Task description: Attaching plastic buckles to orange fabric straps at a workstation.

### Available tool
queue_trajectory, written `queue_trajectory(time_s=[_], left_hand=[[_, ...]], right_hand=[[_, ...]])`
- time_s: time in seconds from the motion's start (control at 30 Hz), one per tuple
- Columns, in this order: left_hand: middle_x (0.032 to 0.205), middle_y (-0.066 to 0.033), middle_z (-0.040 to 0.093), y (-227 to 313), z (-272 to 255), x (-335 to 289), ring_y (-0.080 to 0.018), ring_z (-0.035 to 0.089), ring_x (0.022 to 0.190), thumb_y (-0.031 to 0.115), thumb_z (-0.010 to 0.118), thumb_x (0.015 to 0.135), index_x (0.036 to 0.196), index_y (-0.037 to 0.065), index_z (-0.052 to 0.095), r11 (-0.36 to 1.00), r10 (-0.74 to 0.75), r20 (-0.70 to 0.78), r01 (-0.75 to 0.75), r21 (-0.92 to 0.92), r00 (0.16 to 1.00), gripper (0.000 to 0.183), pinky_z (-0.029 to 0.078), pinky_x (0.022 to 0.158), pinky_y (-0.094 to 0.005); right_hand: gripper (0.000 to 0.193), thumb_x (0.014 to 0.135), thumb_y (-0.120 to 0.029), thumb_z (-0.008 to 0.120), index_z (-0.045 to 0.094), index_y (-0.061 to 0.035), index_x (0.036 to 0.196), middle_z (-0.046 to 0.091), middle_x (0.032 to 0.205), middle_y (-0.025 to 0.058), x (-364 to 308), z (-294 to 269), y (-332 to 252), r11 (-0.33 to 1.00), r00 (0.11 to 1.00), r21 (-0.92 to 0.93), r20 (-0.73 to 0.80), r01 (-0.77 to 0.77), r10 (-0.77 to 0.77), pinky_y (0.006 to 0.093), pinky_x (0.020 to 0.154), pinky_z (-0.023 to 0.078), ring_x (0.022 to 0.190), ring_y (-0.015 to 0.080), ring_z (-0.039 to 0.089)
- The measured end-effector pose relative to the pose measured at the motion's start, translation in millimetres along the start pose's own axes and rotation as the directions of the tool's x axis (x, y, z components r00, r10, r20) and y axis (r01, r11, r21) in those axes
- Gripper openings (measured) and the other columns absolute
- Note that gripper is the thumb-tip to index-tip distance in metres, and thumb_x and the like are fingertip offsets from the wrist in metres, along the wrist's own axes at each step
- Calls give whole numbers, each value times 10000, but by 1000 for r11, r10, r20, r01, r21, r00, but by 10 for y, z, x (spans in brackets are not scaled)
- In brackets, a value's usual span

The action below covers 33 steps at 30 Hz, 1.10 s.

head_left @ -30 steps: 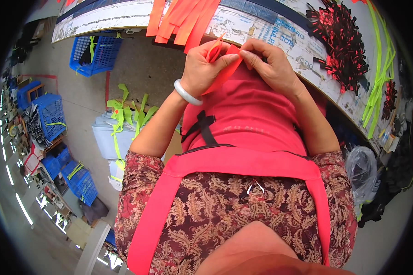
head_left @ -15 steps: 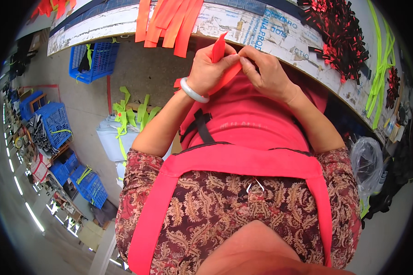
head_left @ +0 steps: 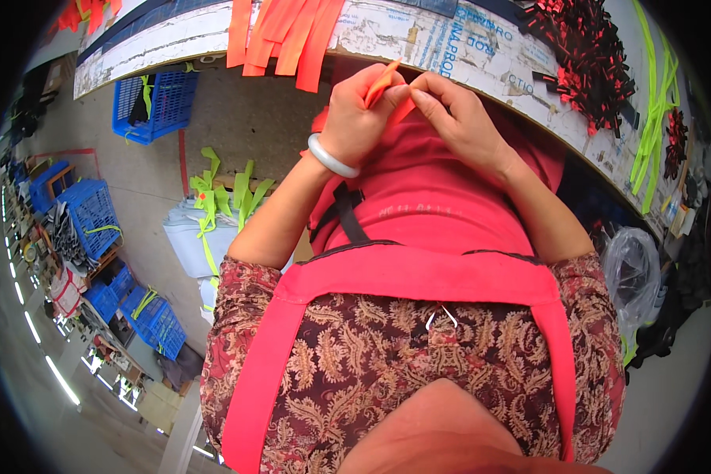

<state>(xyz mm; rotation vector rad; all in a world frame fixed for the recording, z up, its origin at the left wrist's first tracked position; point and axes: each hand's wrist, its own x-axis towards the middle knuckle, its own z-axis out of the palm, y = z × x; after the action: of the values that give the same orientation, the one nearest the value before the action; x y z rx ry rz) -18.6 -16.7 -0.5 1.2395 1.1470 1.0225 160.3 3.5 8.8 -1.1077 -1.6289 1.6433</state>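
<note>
My left hand (head_left: pixel 361 118), with a pale bangle (head_left: pixel 332 158) at the wrist, is closed around an orange fabric strip (head_left: pixel 381 85). One pointed end of the strip rises above the fingers, and another stretch hangs below toward my red apron (head_left: pixel 434 189). Thumb and forefinger of my right hand (head_left: pixel 460 122) pinch together at the strip's edge, right beside the left thumb. Both hands are held over my lap, just short of the table edge. Several more orange strips (head_left: pixel 280 35) lie on the worn white tabletop (head_left: pixel 371 35) and hang over its near edge.
On the table's right side lie a heap of black and red cut pieces (head_left: pixel 584 67) and yellow-green strips (head_left: pixel 652 118). A blue crate (head_left: pixel 154 107) stands on the floor at left, near a pale stack (head_left: pixel 201 237) draped with yellow-green strips. A clear plastic bag (head_left: pixel 630 272) hangs at right.
The strip's upper end has tipped toward the right and shows less above my left hand. My right fingers have shifted slightly; both hands keep their hold.
</note>
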Motion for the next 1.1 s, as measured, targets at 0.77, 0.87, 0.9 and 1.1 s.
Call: queue_trajectory(time_s=[0.77,0.87,0.9,1.1], left_hand=[[808,-53,651,-96,-68,-29,-99,623,776,55,618,906,1029,-34,642,981,-154,128,166,-95,980,154,498,691,-221],[816,-61,662,26,26,-55,-98,625,777,19,619,887,1026,-41,637,937,-227,305,293,-190,925,152,505,693,-231],[808,-55,658,32,39,-64,-96,623,746,0,624,872,999,-39,644,961,-186,278,233,-148,942,135,498,675,-226],[824,-31,670,43,-32,-30,-75,596,756,45,655,864,943,-18,677,995,-77,123,84,-52,989,104,486,673,-223]], right_hand=[[359,976,-204,522,491,-33,1290,576,829,20,-232,-104,82,797,899,420,254,-434,356,180,495,379,584,31,457],[356,960,-206,544,507,-61,1283,561,714,-11,-203,-74,20,854,875,247,297,-457,382,171,444,329,497,18,405],[346,946,-208,563,533,-74,1264,562,693,-19,-190,-55,45,876,889,223,277,-429,365,175,447,327,492,15,388],[367,908,-246,628,596,-84,1236,488,653,-61,-165,-162,-63,841,879,274,247,-467,408,179,472,309,518,18,375]])
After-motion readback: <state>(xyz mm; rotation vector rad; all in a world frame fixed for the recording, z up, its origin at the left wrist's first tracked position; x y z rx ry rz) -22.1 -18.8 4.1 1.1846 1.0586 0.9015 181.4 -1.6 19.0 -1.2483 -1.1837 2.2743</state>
